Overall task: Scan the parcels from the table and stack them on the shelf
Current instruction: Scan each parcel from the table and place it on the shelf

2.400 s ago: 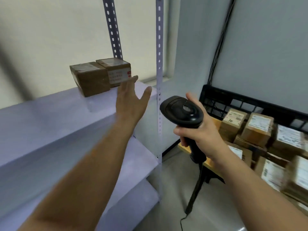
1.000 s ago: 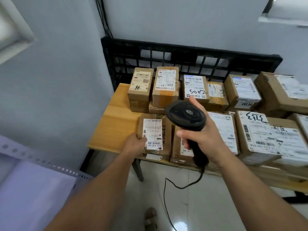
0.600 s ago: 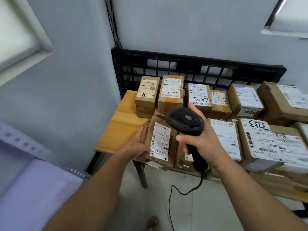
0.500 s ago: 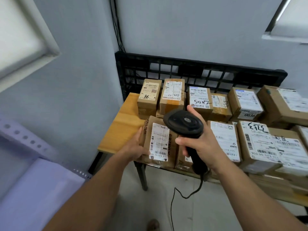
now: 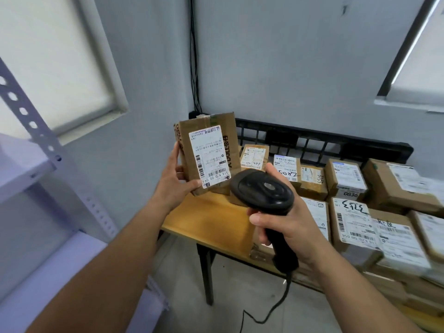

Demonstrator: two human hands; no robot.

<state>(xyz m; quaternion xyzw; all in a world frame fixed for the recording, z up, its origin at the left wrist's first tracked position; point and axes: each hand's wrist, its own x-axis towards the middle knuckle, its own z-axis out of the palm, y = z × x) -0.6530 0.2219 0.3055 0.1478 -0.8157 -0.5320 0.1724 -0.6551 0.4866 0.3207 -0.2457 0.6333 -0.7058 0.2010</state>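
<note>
My left hand (image 5: 175,182) holds a brown cardboard parcel (image 5: 208,152) upright above the table's left end, its white barcode label facing me. My right hand (image 5: 286,224) grips a black corded barcode scanner (image 5: 262,192) just right of and below the parcel, its head towards the label. Several more labelled parcels (image 5: 348,212) lie packed on the wooden table (image 5: 211,219). The white metal shelf (image 5: 24,169) stands at the left edge of the view.
A black plastic crate wall (image 5: 319,143) stands behind the parcels against the grey wall. The scanner's cable (image 5: 269,311) hangs to the tiled floor. A perforated shelf upright (image 5: 28,116) runs along the left. Windows with blinds sit at left and upper right.
My left hand has lifted the parcel off the table and stood it upright with its label towards me. The scanner has stayed close beside it. My view has swung left towards the shelf.
</note>
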